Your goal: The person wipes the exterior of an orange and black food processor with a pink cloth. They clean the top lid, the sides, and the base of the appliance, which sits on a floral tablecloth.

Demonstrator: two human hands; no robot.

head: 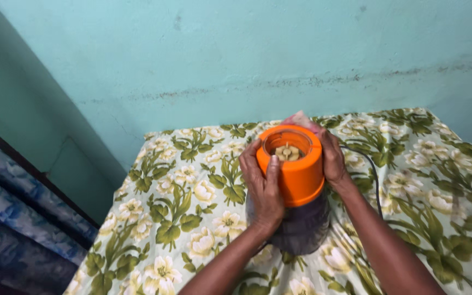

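Two hands clasp one appliance here: a mixer-grinder base with an orange top [296,172] and a dark lower body [301,226], standing upright on the floral-clothed surface [192,191], a little right of its middle and nearer the far edge by the turquoise wall [219,54]. The left hand [263,186] is wrapped around the near-left side of the orange top, fingers reaching up to the rim. The right hand [331,158] is closed on the far-right side, and a bit of pinkish cloth [301,118] shows just behind the rim; whether that hand pinches it cannot be told. Down in the open well at the top sits the pale drive coupler [287,153], with no jar on it. A dark cord [375,180] runs off from the right side toward the right edge.

By the look of it, the step in hand is steadying or placing the base. The next move would call for an even grip on both sides and slack in the cord, so the unit does not tip or drag the cloth cover.
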